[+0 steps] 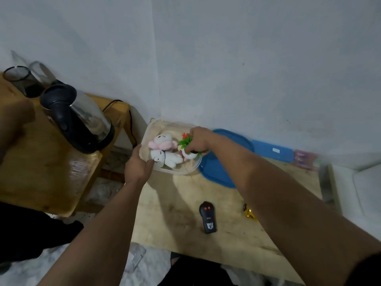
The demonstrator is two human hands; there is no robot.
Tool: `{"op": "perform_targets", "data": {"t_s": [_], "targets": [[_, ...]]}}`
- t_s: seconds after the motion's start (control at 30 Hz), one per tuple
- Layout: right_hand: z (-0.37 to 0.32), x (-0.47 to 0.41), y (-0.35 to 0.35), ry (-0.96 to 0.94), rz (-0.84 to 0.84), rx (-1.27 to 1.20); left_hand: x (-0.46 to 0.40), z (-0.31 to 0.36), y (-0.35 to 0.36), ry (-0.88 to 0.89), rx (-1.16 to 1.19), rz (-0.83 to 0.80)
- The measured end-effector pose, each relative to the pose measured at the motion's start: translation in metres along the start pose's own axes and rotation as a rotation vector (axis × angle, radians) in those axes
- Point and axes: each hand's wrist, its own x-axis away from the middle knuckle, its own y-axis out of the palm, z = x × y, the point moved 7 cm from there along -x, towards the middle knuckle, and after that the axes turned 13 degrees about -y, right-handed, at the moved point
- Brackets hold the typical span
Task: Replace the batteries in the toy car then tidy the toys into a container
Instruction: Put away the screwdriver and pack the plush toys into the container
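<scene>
A clear plastic container point(186, 172) stands at the far left corner of the low wooden table point(185, 234). Two plush toys lie inside it, a white one with pink point(162, 141) and a plain white one point(167, 157). My left hand point(139, 164) grips the container's near left rim. My right hand point(199, 142) holds a small potted toy plant point(185, 142) with green leaves and a red flower over the container's right side. A black remote control point(207, 218) lies on the table nearer to me. The toy car is mostly hidden behind my right forearm; only a yellow bit point(250, 212) shows.
A blue lid point(218, 168) lies to the right of the container, with a blue flat thing point(272, 150) against the wall. To the left, a second wooden table point(41, 162) carries an electric kettle point(78, 118) and a dark cup point(19, 80).
</scene>
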Motion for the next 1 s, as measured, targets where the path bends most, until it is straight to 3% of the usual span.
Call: {"op": "perform_targets", "data": {"t_s": [0.27, 0.47, 0.6, 0.7, 0.9, 1.0], "targets": [[0.005, -0.042, 0.059, 0.004, -0.224, 0.2, 0.009, 0.005, -0.002, 0.066, 0.02, 0.03], [-0.007, -0.046, 0.079, -0.154, -0.283, 0.448, 0.01, 0.005, -0.001, 0.067, 0.107, 0.03], [-0.008, -0.045, 0.069, -0.196, -0.194, 0.598, 0.008, 0.0, 0.001, 0.025, 0.142, 0.008], [-0.005, -0.033, 0.043, -0.205, -0.06, 0.55, 0.01, 0.001, -0.001, -0.031, 0.187, -0.008], [0.021, 0.043, 0.0, -0.143, 0.576, 0.057, 0.018, 0.003, 0.002, -0.13, 0.236, -0.03], [0.047, 0.081, 0.041, 0.004, 0.47, 0.06, 0.022, 0.007, 0.003, -0.142, 0.229, -0.04]]}}
